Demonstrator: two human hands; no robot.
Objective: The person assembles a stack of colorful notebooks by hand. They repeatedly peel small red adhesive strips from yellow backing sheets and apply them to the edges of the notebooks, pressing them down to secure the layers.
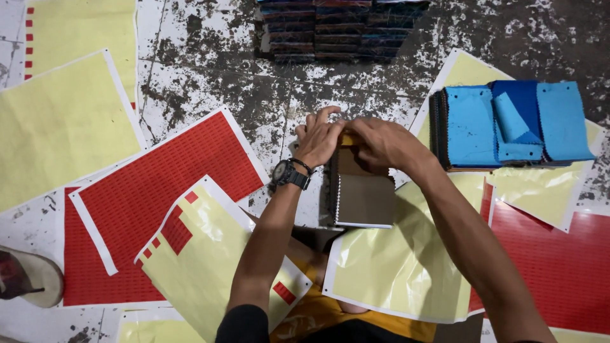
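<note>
At frame centre, a brown fabric swatch stack (pixel 363 198) is lain flat on the stained floor (pixel 210 70), pinking-cut edges visible on its left side. Its far end, at 12 o'clock, is worked by both hands. Left hand (pixel 319 138), watch (pixel 287 173) on the wrist, is curled with fingers bent down onto the stack's top edge; fingertips seem pressed together on something small, exact pinch cannot be told. Right hand (pixel 380 145) is cupped over the same edge, fingers closed toward the left hand, touching it; a bit of yellow is glimpsed between them, identity unclear. At 2 o'clock from the hands, a blue swatch stack (pixel 508 124) is seen resting on a yellow backing sheet (pixel 457 73), top swatches slightly disordered. At 12 o'clock, well apart, dark swatch bundles (pixel 337 28) are stacked in rows. At 8 o'clock, a red sticker sheet (pixel 159 197) mostly full, overlapped by a mostly peeled yellow sheet (pixel 203 254) with few red labels left. More peeled yellow sheets lie at 10 o'clock (pixel 60 124) and at 6 o'clock (pixel 397 263). Another red sheet (pixel 559 267) at 4 o'clock. A shoe (pixel 28 276) is seen at far left. Progress judged: many labels already used, several bundles done, brown stack in hand, red sheets left.
</note>
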